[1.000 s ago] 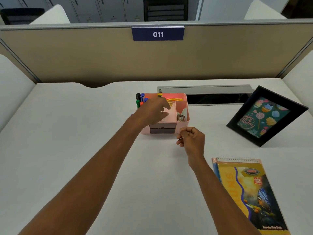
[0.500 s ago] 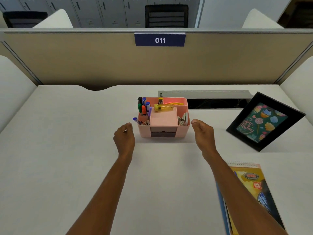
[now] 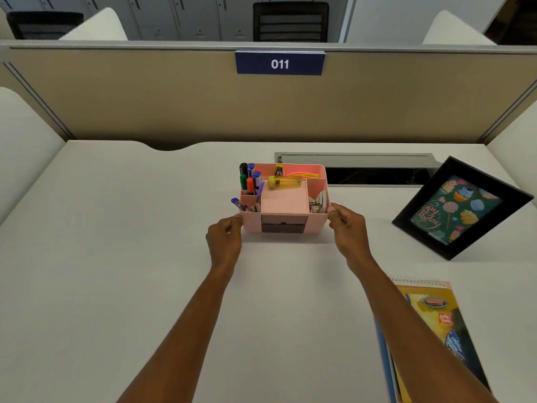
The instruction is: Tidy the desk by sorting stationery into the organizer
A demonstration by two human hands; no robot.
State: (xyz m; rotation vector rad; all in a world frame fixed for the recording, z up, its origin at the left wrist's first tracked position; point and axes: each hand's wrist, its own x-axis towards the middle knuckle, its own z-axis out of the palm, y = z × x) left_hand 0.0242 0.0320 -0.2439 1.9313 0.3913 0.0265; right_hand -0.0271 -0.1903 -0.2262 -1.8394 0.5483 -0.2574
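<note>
I'm clamping L hand [image 3: 225,239] and R hand [image 3: 347,231] on near corners of the organizer [image 3: 316,223], sitting just in front of the cable slot [image 3: 354,158]; sorting appearing done, next move needing a level two-hand shift w/ even grip.

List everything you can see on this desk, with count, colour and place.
organizer: one, pink, desk centre
markers: several, black, blue, green, red, its back left compartment
pens: two, purple, front left compartment
yellow item: one, lying across its back
picture frame: one, black, tilted, right of organizer
notebooks: two, yellow over blue, front right
sign: one, blue, 011, on the partition
desk: one, white
hands: two, left hand and right hand holding the organizer's front corners
</note>
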